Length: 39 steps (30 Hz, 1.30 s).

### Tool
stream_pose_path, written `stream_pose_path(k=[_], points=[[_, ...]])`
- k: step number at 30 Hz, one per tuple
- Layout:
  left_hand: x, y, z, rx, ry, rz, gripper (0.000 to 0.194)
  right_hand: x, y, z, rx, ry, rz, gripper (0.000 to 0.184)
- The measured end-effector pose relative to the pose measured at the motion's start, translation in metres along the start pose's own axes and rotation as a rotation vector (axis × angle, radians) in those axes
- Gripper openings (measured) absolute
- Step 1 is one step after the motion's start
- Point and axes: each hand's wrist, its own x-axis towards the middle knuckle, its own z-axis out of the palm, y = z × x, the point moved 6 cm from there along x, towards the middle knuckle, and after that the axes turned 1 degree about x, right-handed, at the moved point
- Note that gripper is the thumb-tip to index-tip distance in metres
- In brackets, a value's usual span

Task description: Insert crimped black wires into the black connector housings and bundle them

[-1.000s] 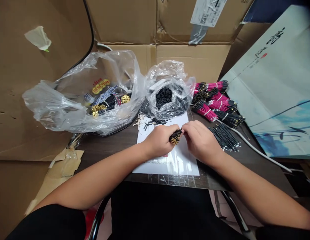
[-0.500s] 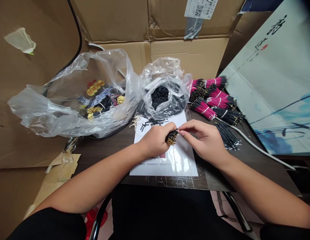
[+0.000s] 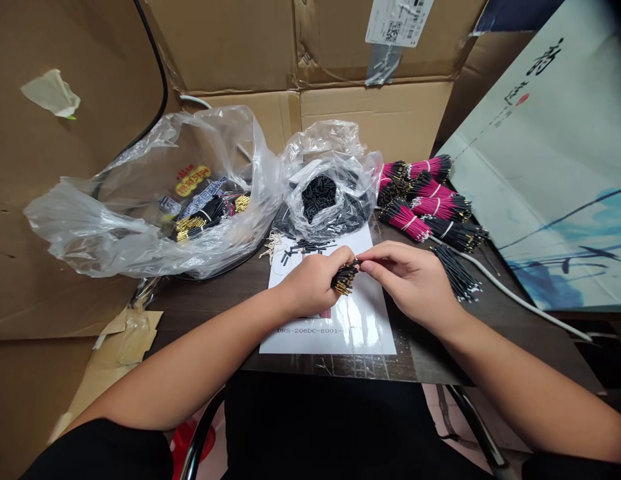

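Note:
My left hand is closed around a bundle of black wires with gold-coloured terminals, which point down toward me. At the upper right of these terminals, my right hand pinches thumb and forefinger together. What lies between those fingertips is too small to make out. Both hands are above a white printed sheet. Short black tubes lie loose on its far part. Behind them, a clear plastic bag stands open, full of more short black tubes.
Pink and black wire bundles are piled at the right, with loose black wires nearer me. A white cable crosses the table there. At the left, a large clear bag holds gold-tipped wires. Cardboard walls the back.
My hands keep nearly the same place and grip, the right fingertips still at the bundle's edge. The whole view has shifted slightly.

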Motion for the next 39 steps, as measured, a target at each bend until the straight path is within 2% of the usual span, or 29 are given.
stream_pose_path(k=[4,9,12,17,20,24,31,34,39], points=[[0.001,0.000,-0.002,0.085,-0.010,-0.020,0.017,0.000,0.004,0.000,0.025,0.008,0.025,0.019],[0.002,-0.001,-0.001,0.124,-0.069,-0.037,0.020,0.003,0.002,0.001,-0.066,-0.044,-0.010,0.013],[0.002,-0.001,-0.001,0.141,-0.074,-0.039,0.023,0.002,0.005,0.000,-0.060,-0.037,0.019,0.014],[0.003,-0.002,-0.001,0.178,-0.069,-0.031,0.030,0.000,0.012,0.001,-0.017,-0.013,0.050,0.023],[0.004,-0.001,-0.001,0.257,-0.075,-0.027,0.036,0.001,0.013,0.000,-0.077,-0.005,0.020,0.023],[0.005,-0.001,0.000,0.301,-0.109,-0.039,0.030,0.003,0.015,0.000,-0.180,0.002,-0.012,0.021],[0.005,-0.004,-0.003,0.287,0.020,-0.028,0.031,0.004,0.029,0.006,-0.024,-0.029,0.131,0.018],[0.005,-0.008,-0.002,0.294,0.055,-0.024,0.030,0.004,0.034,0.011,0.020,-0.049,0.137,0.019],[0.006,-0.013,-0.001,0.206,0.102,0.004,0.027,0.006,0.037,0.014,-0.064,-0.051,0.098,0.016]])
